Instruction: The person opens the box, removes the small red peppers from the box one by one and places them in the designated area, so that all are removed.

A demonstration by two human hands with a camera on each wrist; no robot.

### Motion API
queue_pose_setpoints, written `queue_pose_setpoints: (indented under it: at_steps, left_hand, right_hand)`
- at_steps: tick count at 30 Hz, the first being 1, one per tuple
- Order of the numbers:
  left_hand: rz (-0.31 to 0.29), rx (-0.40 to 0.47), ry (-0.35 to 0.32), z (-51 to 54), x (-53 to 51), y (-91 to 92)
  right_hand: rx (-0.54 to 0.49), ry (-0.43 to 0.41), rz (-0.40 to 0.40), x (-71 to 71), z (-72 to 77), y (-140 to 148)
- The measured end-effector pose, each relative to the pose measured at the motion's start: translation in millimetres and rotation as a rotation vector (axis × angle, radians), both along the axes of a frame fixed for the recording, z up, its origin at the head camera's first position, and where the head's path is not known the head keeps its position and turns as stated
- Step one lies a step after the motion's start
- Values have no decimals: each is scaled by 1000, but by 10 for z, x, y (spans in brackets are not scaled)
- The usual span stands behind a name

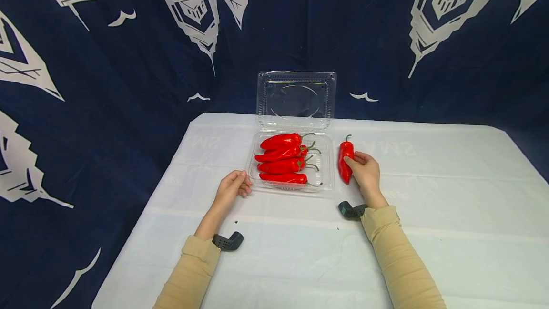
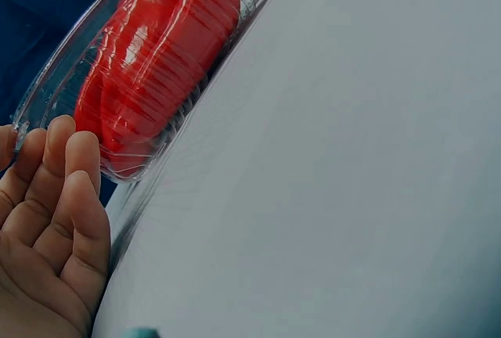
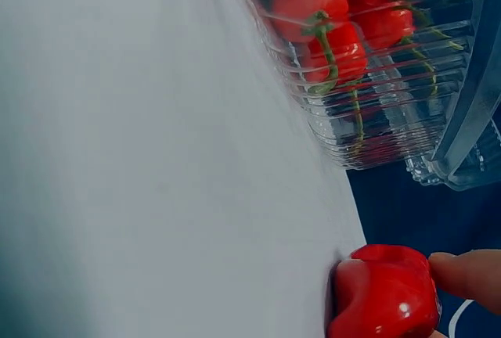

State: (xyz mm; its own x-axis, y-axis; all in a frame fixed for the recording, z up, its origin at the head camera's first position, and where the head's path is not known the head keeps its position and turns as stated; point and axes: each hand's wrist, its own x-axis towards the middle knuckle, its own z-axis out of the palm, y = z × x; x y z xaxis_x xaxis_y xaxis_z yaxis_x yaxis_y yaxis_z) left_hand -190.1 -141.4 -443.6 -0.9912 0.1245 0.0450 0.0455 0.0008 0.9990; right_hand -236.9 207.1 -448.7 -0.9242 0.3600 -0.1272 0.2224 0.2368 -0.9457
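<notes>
A clear plastic clamshell box (image 1: 327,170) holds several red chili peppers (image 1: 280,166) with green stems, lying side by side. My left hand (image 1: 231,188) is at the box's near left corner, its thumb and forefinger pinching the rim; the other fingers are bent beside the wall in the left wrist view. To the right of the box, my right hand (image 1: 365,171) grips a single red chili pepper (image 1: 344,163) between thumb and fingers. That pepper lies on the table with its stem pointing away from me. The right wrist view shows only its end and a fingertip.
The box's hinged lid (image 1: 296,99) stands raised at the back, near the far edge of the white-covered table (image 1: 450,194). Behind it hangs a dark blue printed curtain (image 1: 364,51). Small dark specks lie on the cloth nearer me.
</notes>
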Motion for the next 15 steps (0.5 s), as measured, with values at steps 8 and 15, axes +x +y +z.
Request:
queue_pose_setpoints:
  at_steps: [8, 15]
  left_hand:
    - [0, 6, -2, -1, 4, -1]
    - [3, 5, -1, 0, 4, 1]
  right_hand:
    - [-2, -19, 32, 18, 38, 18]
    - [-32, -27, 32, 51, 168, 59]
